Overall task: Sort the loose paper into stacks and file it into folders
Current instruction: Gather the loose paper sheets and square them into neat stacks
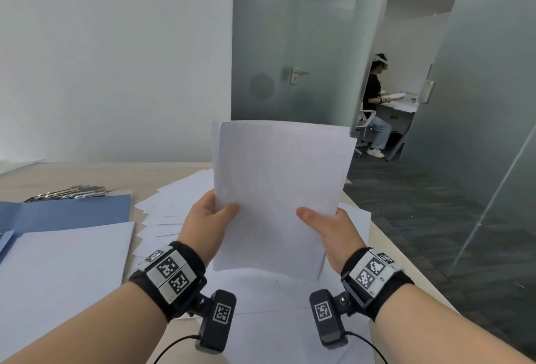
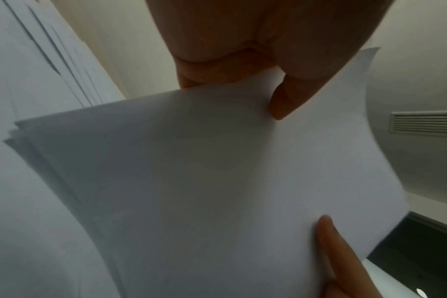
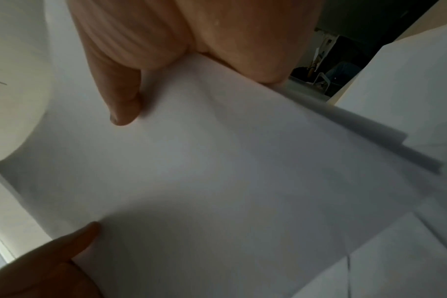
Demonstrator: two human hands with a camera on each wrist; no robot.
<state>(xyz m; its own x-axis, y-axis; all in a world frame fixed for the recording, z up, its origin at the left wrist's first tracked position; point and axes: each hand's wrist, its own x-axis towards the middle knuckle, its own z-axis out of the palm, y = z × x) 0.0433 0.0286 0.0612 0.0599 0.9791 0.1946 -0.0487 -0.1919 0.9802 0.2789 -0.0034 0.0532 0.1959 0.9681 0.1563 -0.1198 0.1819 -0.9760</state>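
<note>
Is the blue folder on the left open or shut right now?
Open: the blue folder lies spread flat on the table, with a white paper stack resting on it.

Folder (image 1: 75, 213) left of loose sheets (image 1: 179, 198)

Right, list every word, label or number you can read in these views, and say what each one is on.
No readable text in any view.
Held sheets: blank.
Wrist bands: only black-and-white square code patterns; the tiny marks beside the right band's patterns are too small to read.
Wrist cameras: code patterns, no words.
Blue folder: no label visible.
</note>
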